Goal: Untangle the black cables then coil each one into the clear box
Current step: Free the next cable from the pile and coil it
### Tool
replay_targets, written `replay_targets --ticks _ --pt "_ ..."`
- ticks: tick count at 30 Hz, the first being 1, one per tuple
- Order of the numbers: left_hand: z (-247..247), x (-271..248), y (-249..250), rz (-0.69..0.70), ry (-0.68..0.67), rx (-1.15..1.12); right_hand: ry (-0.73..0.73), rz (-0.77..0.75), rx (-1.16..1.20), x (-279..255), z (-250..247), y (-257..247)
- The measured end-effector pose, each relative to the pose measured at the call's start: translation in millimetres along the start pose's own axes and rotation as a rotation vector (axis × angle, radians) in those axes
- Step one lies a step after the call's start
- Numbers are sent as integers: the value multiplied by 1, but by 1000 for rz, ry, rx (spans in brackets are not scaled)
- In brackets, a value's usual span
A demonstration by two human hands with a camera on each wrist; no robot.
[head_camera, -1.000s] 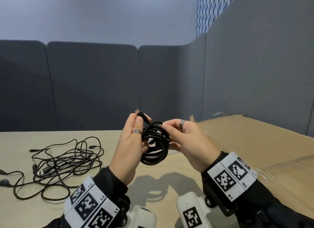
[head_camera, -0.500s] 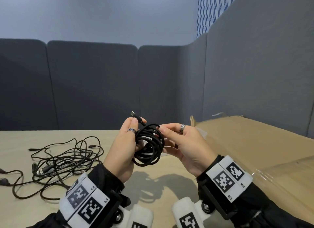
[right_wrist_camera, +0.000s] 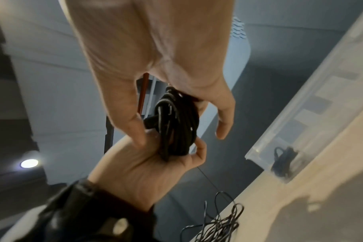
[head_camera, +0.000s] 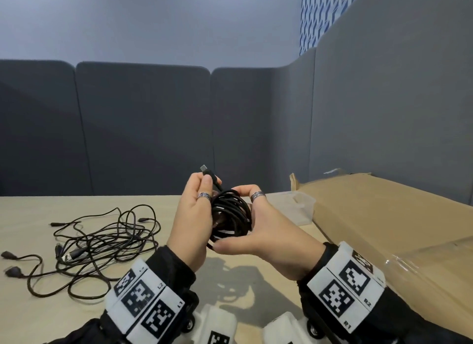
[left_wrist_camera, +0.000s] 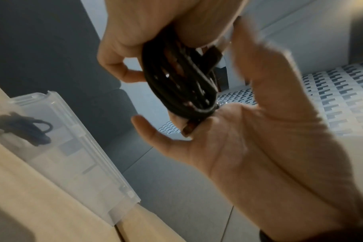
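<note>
while both hands [head_camera: 194,215] [head_camera: 268,231] grip a coil [head_camera: 230,215], tangled cables [head_camera: 102,243] lie left.

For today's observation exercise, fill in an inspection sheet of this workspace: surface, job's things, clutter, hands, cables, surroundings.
Surface: pale wooden table.
Job's things: coiled black cable held above the table; clear box holds one coil already.
Clutter: cardboard box on the right.
Hands: left hand and right hand both have a grip on the coil.
Cables: tangled black cables lie on the left.
Surroundings: grey partition panels.
</note>
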State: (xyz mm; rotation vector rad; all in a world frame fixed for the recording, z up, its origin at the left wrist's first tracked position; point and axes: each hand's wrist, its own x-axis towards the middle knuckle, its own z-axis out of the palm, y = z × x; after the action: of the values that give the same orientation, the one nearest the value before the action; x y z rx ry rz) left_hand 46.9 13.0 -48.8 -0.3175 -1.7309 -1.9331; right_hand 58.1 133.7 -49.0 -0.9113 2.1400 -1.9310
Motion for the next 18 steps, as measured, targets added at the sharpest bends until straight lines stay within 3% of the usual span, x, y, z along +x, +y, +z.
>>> replay_targets --ticks 5,8,13,18 --pt "3 -4 4 -67 -152 19 95 -33 -27 -3 -10 -3" --pt "2 -3 8 -96 -149 -31 140 -118 -34 -4 -7 -4" --pt "1 -5 12 -247 -167 -270 452 -411 -506 -5 -11 -9" --pt "2 -4 16 -226 -132 -240 470 -625 -714 -6 -10 -9"
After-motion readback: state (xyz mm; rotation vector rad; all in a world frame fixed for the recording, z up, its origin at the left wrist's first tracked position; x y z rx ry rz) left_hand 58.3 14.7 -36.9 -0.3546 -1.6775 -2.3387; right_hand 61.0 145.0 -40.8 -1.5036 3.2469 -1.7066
